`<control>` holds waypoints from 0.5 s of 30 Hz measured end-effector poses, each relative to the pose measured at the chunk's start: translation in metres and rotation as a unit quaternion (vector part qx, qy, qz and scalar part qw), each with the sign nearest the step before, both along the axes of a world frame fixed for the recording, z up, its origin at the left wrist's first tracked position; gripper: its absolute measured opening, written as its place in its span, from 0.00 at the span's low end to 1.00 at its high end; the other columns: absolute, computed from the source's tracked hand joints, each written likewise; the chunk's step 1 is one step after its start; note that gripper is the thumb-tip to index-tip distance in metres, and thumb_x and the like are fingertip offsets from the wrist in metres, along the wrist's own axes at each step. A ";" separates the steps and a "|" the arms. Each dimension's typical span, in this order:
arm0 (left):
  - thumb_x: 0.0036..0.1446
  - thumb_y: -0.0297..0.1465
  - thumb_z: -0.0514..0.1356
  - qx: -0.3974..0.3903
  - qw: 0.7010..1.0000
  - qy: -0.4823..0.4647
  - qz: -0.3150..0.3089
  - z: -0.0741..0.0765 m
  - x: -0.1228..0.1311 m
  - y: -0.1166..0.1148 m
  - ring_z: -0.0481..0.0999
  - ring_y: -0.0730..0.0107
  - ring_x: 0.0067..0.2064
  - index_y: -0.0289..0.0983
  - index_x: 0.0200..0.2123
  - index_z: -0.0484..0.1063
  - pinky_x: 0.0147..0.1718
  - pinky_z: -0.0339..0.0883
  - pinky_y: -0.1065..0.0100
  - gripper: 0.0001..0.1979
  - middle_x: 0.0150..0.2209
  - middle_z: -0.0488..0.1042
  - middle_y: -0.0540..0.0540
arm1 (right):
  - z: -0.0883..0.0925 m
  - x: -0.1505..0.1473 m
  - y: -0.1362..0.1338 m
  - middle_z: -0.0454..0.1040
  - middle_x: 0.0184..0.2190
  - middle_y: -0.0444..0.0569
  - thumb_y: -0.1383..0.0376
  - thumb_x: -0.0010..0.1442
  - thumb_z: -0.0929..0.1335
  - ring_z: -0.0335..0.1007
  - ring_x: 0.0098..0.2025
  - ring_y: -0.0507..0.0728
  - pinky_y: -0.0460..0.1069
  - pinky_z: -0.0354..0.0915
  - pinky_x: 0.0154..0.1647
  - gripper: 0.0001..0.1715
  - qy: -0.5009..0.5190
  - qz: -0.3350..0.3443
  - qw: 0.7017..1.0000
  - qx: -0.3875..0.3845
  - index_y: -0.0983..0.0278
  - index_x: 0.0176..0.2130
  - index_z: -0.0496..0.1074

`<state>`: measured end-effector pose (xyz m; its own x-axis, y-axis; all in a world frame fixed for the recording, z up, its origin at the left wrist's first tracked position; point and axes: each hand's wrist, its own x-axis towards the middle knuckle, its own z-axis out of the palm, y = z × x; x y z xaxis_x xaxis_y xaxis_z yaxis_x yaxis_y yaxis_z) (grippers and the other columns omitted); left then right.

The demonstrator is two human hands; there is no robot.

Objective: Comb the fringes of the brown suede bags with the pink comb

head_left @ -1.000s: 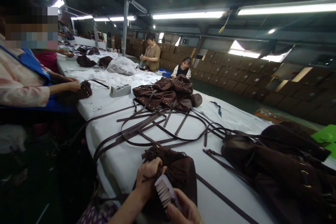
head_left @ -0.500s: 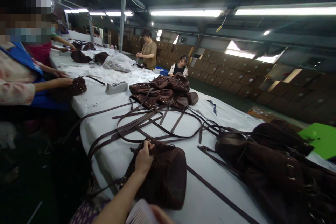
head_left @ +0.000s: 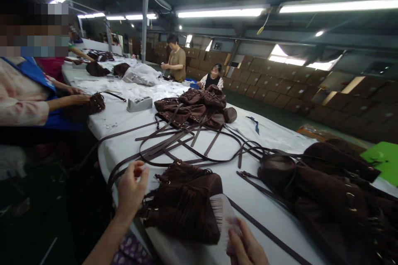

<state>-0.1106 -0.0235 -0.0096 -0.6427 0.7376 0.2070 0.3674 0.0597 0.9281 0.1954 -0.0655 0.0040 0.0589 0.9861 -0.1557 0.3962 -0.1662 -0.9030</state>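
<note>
In front of me a dark brown fringed bag point(head_left: 183, 203) lies on its side, with gold-coloured eyelets and thin straps. My left hand point(head_left: 132, 188) hovers just left of the bag, apart from it, its fingers loosely bent and holding nothing. At the lower right my right hand point(head_left: 247, 244) grips a pale, wide-toothed comb point(head_left: 225, 221). The comb's teeth point left, against the bag's base end and partly over its fringe. Long brown straps point(head_left: 158, 149) loop across the table behind the bag.
Several brown bags point(head_left: 195, 107) are heaped farther up the white table point(head_left: 124, 145), and more bags point(head_left: 326, 194) lie at the right. A grey tape dispenser point(head_left: 139, 104) stands near the left edge. A co-worker point(head_left: 34, 91) handles another bag there. Cartons point(head_left: 267, 85) line the back.
My left hand has let go of the bag's top and moved left. My right hand has brought the comb up and right to the bag, which now lies turned with its fringe showing.
</note>
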 end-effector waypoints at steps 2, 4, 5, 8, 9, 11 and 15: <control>0.54 0.48 0.57 0.003 0.997 0.066 0.033 -0.007 0.017 -0.025 0.72 0.60 0.38 0.38 0.41 0.68 0.43 0.65 0.60 0.21 0.36 0.72 0.45 | 0.006 -0.004 0.004 0.65 0.17 0.36 0.45 0.60 0.61 0.58 0.13 0.48 0.42 0.53 0.13 0.28 0.002 0.011 1.000 0.011 0.62 0.49 0.62; 0.54 0.49 0.57 -0.036 0.990 0.100 -0.091 -0.018 0.050 -0.046 0.72 0.57 0.45 0.38 0.48 0.67 0.47 0.65 0.58 0.25 0.42 0.72 0.42 | 0.008 -0.006 0.006 0.64 0.18 0.35 0.46 0.61 0.60 0.58 0.14 0.48 0.42 0.53 0.13 0.26 0.019 0.025 0.999 0.005 0.62 0.49 0.61; 0.53 0.50 0.58 -0.066 0.983 0.119 -0.119 -0.022 0.069 -0.053 0.71 0.53 0.48 0.37 0.52 0.65 0.49 0.64 0.55 0.30 0.45 0.72 0.39 | 0.008 -0.006 0.006 0.64 0.18 0.35 0.47 0.61 0.61 0.58 0.14 0.48 0.42 0.53 0.13 0.26 0.025 0.030 0.999 0.001 0.62 0.49 0.61; 0.47 0.52 0.61 -0.143 0.957 0.182 -0.174 -0.027 0.115 -0.056 0.69 0.45 0.51 0.34 0.62 0.56 0.52 0.58 0.47 0.44 0.49 0.71 0.35 | 0.000 -0.006 0.002 0.64 0.18 0.35 0.46 0.61 0.61 0.57 0.13 0.48 0.42 0.53 0.13 0.27 0.020 0.016 1.000 0.002 0.63 0.50 0.60; 0.46 0.52 0.62 -0.160 0.949 0.198 -0.187 -0.025 0.126 -0.053 0.68 0.44 0.51 0.35 0.64 0.53 0.52 0.56 0.46 0.47 0.48 0.71 0.35 | -0.004 -0.005 0.001 0.65 0.17 0.35 0.46 0.60 0.61 0.58 0.13 0.48 0.42 0.53 0.12 0.29 0.017 0.005 1.000 0.004 0.63 0.51 0.59; 0.46 0.48 0.63 -0.188 0.937 0.211 -0.203 -0.018 0.138 -0.045 0.68 0.44 0.51 0.37 0.66 0.49 0.53 0.55 0.47 0.48 0.48 0.71 0.36 | -0.013 -0.005 -0.002 0.66 0.17 0.36 0.45 0.60 0.61 0.58 0.12 0.49 0.42 0.52 0.11 0.31 0.019 -0.006 1.000 0.004 0.64 0.52 0.58; 0.50 0.37 0.60 -0.228 0.933 0.161 -0.226 -0.011 0.142 -0.035 0.69 0.47 0.51 0.36 0.67 0.45 0.52 0.55 0.52 0.44 0.47 0.72 0.37 | -0.022 -0.006 -0.005 0.66 0.15 0.36 0.44 0.59 0.61 0.60 0.13 0.51 0.43 0.55 0.13 0.33 0.030 -0.005 0.999 0.018 0.65 0.52 0.60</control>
